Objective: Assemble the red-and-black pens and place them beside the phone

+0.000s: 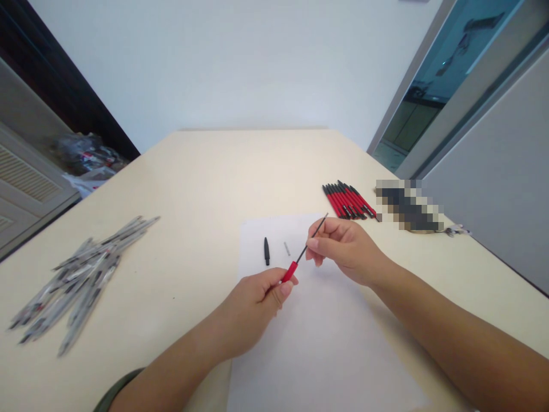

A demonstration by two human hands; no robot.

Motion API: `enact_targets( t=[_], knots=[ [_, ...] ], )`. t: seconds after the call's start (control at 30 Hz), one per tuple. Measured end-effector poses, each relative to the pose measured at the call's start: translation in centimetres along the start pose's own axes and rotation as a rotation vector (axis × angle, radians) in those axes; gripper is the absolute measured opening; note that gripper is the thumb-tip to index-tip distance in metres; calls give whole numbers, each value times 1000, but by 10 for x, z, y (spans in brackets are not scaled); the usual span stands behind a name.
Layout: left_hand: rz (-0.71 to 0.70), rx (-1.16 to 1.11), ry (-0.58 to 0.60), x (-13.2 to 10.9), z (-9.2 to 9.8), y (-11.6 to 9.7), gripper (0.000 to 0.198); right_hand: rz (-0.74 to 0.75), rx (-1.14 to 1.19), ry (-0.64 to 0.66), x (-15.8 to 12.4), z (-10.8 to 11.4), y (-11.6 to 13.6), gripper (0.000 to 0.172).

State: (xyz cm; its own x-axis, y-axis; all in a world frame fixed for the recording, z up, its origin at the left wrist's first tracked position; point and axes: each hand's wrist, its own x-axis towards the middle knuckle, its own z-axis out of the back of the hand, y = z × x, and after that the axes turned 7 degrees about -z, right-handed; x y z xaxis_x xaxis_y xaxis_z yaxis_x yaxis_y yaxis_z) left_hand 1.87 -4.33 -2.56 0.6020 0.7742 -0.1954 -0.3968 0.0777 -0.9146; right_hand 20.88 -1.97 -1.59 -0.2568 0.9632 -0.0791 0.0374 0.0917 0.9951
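My left hand (261, 300) is closed around a red pen barrel (290, 271), tilted up to the right. In a pinch, my right hand (337, 246) holds a thin dark pen refill (312, 236). The refill's lower end meets the barrel's open end; how deep it sits inside cannot be seen. Both hands are over a white sheet of paper (317, 343). A black pen tip section (266, 252) and a small spring (287, 249) lie apart from each other on the sheet, beyond my left hand.
Several red and black pens (348, 200) lie in a row at the right. A loose pile of pens in clear wrappers (81, 280) is at the left. A pixelated dark object (407, 207) rests near the right table edge. A white wall (253, 63) stands behind the table.
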Motion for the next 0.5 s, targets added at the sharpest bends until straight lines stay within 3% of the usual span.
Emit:
enact_targets(
  t=[0.23,0.4,0.5],
  knots=[
    [-6,-28,-5,1,0,1,35,-108,-199,228,1,7,-3,17],
    [31,-90,-22,0,0,0,35,39,-696,14,13,18,-9,17],
    [52,-114,-17,0,0,-1,36,214,-1093,46,23,14,-13,24]
  ],
)
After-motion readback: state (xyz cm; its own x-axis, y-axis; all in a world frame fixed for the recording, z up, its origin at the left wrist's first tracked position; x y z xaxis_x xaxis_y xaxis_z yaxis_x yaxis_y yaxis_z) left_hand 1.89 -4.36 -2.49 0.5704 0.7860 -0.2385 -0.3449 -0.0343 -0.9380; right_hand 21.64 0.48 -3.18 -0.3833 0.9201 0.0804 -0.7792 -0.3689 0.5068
